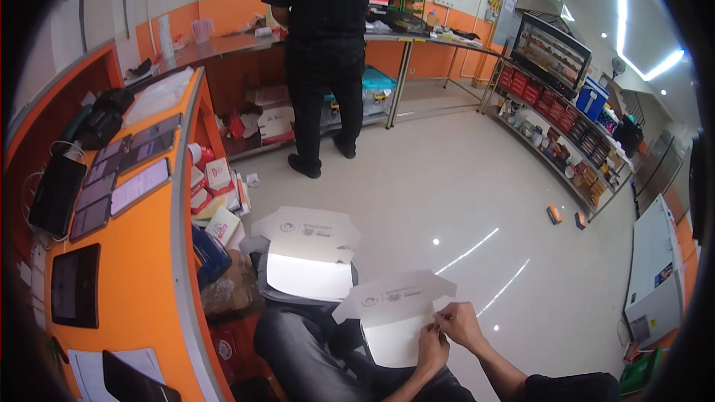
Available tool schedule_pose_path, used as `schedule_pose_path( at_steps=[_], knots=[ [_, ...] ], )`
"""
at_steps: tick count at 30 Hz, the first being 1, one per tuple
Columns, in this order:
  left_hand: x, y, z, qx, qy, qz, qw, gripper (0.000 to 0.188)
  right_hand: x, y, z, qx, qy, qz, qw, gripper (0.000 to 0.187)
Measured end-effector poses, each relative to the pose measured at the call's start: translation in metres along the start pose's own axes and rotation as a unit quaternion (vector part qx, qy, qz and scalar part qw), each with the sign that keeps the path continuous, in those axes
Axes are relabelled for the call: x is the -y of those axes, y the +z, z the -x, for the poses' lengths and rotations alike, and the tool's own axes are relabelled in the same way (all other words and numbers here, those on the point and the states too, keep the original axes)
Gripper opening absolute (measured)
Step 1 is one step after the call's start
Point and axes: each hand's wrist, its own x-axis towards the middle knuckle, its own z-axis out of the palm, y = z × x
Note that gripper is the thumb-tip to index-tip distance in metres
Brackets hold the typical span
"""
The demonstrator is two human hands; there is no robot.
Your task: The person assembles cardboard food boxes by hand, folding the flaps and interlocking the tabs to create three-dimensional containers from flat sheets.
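A pale, glossy floor is stretching across the room. An orange tabletop is running along the left side, its metal edge curving. Beyond it, a co-worker in black is standing facing away, at a long metal-edged counter by the wall. At the right, a glass-fronted display case is sitting above shelves of red boxes, and a white chest freezer is standing nearer.

The near carton, white and unfolded with its lid raised, is lying on the wearer's lap, just right of the far carton. That one is also lying open, resting on something dark.

A black tablet is lying on the orange tabletop, near several phones.

Both hands are working close together at the near carton's right edge: the right hand is pinching the edge between thumb and fingers, while the left hand is gripping just below with curled fingers. Two small orange boxes are lying on the floor.
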Motion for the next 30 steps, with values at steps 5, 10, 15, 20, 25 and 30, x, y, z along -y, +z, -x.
schedule_pose_path(
  at_steps=[5, 10, 15, 20, 25, 30],
  knots=[
    [0.0, -0.005, -0.011, 0.005, -0.036, 0.017, 0.999, 0.028, 0.0, 0.001, 0.006, 0.001, -0.004, -0.016, 1.0, 0.017],
    [-0.013, -0.021, -0.012, 0.019, -0.077, 0.069, 0.994, 0.024, -0.029, 0.026, 0.016, 0.0, 0.028, -0.113, 0.993, 0.024],
    [0.019, -0.01, -0.022, 0.096, -0.09, 0.234, 0.963, 0.029, -0.031, 0.033, 0.018, 0.069, 0.212, -0.343, 0.913, 0.029],
    [-0.024, -0.041, -0.041, 0.019, -0.002, 0.291, 0.957, 0.028, -0.038, 0.018, 0.007, -0.031, 0.125, -0.229, 0.965, 0.035],
    [-0.071, -0.157, -0.041, -0.258, 0.154, 0.257, 0.919, 0.014, -0.02, -0.017, -0.023, 0.049, 0.203, -0.426, 0.88, 0.042],
    [-0.06, -0.168, -0.05, -0.127, 0.071, 0.344, 0.928, 0.044, -0.022, -0.033, -0.016, 0.112, 0.243, -0.468, 0.842, 0.046]
  ],
)
